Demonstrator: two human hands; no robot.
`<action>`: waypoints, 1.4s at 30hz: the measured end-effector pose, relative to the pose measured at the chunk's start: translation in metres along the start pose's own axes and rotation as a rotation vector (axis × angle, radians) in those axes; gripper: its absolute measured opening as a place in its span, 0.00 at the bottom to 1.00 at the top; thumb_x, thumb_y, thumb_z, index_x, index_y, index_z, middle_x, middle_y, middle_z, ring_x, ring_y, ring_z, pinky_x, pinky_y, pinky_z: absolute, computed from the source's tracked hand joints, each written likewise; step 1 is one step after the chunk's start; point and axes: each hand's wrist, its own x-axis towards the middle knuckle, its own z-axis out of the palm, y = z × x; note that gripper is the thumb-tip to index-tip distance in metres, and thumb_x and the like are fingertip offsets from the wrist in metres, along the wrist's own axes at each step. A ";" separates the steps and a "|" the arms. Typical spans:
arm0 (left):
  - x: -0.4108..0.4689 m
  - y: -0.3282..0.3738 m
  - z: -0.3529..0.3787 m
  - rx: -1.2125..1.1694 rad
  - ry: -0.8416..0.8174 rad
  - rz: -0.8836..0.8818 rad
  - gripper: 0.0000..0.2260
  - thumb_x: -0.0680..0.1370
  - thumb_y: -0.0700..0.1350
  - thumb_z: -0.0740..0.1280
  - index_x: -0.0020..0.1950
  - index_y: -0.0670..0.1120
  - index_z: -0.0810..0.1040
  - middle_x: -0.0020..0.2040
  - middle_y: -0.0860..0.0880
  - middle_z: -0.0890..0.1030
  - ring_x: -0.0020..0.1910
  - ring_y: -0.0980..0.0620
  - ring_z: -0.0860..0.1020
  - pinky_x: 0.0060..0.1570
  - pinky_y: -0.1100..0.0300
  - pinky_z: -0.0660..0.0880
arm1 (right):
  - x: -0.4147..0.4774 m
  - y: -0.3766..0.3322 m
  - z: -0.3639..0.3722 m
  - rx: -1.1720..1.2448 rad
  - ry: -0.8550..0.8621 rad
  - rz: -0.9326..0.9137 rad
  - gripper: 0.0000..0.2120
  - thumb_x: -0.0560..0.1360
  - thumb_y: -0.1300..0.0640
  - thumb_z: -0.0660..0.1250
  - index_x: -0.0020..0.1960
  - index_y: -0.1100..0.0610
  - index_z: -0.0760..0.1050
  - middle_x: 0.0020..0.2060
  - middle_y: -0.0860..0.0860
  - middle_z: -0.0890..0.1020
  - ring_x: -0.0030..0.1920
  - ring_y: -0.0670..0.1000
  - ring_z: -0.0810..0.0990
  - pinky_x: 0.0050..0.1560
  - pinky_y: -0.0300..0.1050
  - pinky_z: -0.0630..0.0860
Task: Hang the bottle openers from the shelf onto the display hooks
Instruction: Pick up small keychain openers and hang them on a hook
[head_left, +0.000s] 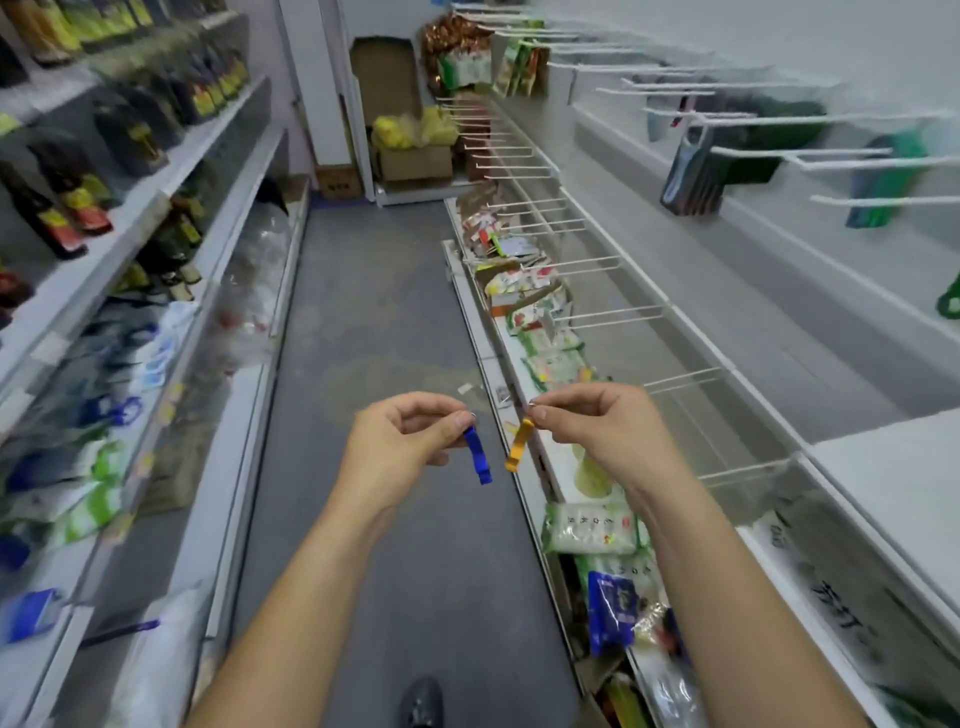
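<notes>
Left hand (402, 441) pinches a blue bottle opener (478, 456) — fingers clamped at its top. Right hand (597, 421) pinches an orange bottle opener (519, 446) likewise — both dangle over the aisle floor (374, 322).

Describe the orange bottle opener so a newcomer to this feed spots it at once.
Follow the grey aisle floor between the shelving to the two hands held up mid-frame. The right hand pinches the orange bottle opener by its top, letting it dangle. The blue bottle opener in the left hand looks alike; only colour differs.
</notes>
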 end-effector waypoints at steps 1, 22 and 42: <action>0.019 0.001 -0.003 0.009 -0.005 0.012 0.03 0.75 0.38 0.75 0.47 0.42 0.84 0.44 0.45 0.88 0.45 0.46 0.87 0.42 0.56 0.76 | 0.019 -0.002 0.007 0.002 0.011 -0.010 0.03 0.71 0.63 0.76 0.44 0.57 0.86 0.41 0.54 0.88 0.45 0.53 0.86 0.48 0.46 0.82; 0.453 0.056 -0.009 0.011 -0.253 0.065 0.06 0.74 0.39 0.76 0.49 0.40 0.85 0.42 0.43 0.87 0.38 0.51 0.84 0.40 0.58 0.81 | 0.394 -0.039 0.064 0.181 0.259 0.059 0.03 0.73 0.66 0.73 0.47 0.63 0.84 0.40 0.60 0.87 0.40 0.55 0.85 0.46 0.48 0.84; 0.687 0.114 0.153 0.016 -0.865 0.128 0.03 0.74 0.37 0.75 0.44 0.45 0.85 0.42 0.45 0.87 0.42 0.49 0.86 0.41 0.59 0.81 | 0.543 -0.062 -0.015 0.207 0.809 0.028 0.06 0.72 0.67 0.74 0.41 0.57 0.85 0.39 0.59 0.87 0.40 0.55 0.85 0.49 0.51 0.84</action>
